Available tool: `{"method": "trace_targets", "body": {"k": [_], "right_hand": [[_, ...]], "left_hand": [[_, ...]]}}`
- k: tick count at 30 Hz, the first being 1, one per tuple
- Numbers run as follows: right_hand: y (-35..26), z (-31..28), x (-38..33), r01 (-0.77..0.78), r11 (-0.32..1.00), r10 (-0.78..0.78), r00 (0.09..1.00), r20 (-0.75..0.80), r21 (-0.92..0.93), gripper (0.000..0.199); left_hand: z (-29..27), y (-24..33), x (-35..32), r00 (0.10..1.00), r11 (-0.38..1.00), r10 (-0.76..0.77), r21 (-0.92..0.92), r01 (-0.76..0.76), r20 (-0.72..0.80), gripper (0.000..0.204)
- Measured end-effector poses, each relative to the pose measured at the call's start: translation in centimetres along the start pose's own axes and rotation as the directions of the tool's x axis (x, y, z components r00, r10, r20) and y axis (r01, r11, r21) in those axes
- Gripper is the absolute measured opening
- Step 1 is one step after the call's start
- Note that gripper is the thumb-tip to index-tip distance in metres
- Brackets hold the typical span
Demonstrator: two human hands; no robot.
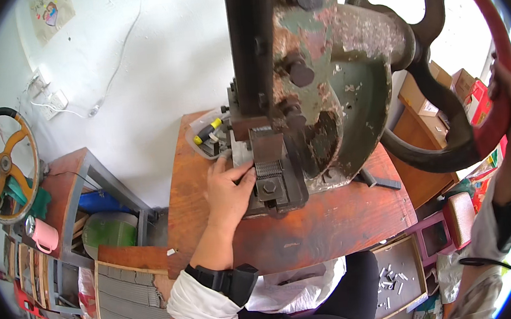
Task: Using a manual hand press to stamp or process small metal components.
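A hand-operated screw press [313, 86] with worn green paint stands on a reddish wooden table [263, 239]. At its base, my left hand [229, 190] reaches in from the left, thumb and forefinger pinched together against the edge of the die [269, 169]. Whatever sits between those fingertips is hidden or too small to name. A bolt [269, 188] fastens the near end of the die. On the right, my right hand [510, 98] is wrapped round the red-marked rim of the press's large black handwheel [478, 141].
Behind the die, a plastic tub [198, 123] holds a yellow-and-black tool [208, 131]. A dark metal bar [384, 183] lies right of the base. Grey strips fill a wooden tray [103, 269] lower left; small white pieces lie in a box [422, 260] lower right. Another handwheel [5, 164] stands left.
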State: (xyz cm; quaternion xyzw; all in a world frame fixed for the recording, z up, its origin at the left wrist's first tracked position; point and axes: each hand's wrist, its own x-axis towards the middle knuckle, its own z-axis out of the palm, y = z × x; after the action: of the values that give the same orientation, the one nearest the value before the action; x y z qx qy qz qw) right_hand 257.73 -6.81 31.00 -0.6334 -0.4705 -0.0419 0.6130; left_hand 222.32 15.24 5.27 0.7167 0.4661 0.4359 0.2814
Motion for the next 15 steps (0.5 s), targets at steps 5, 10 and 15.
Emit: {"method": "trace_targets", "body": {"k": [5,10,15], "right_hand": [[5.7,6.7,-7.2,0.149,0.973,-0.095,0.954,-0.286,0.175,0.025],[13.3,14.2,-12.9,0.236,0.966,-0.142,0.818,-0.558,0.1,0.012],[3.3,-0.3,-2.3,-0.114,0.952,0.093,0.992,-0.085,-0.285,0.022]], "left_hand": [[-0.1,-0.5,-0.4,0.996,0.993,0.051,-0.105,-0.059,-0.07,0.025],[0.8,-0.5,-0.1,0.999,0.936,0.036,-0.35,-0.034,0.0,0.022],[-0.4,-0.7,-0.6,0.993,0.993,0.097,-0.067,-0.101,-0.067,0.022]]}}
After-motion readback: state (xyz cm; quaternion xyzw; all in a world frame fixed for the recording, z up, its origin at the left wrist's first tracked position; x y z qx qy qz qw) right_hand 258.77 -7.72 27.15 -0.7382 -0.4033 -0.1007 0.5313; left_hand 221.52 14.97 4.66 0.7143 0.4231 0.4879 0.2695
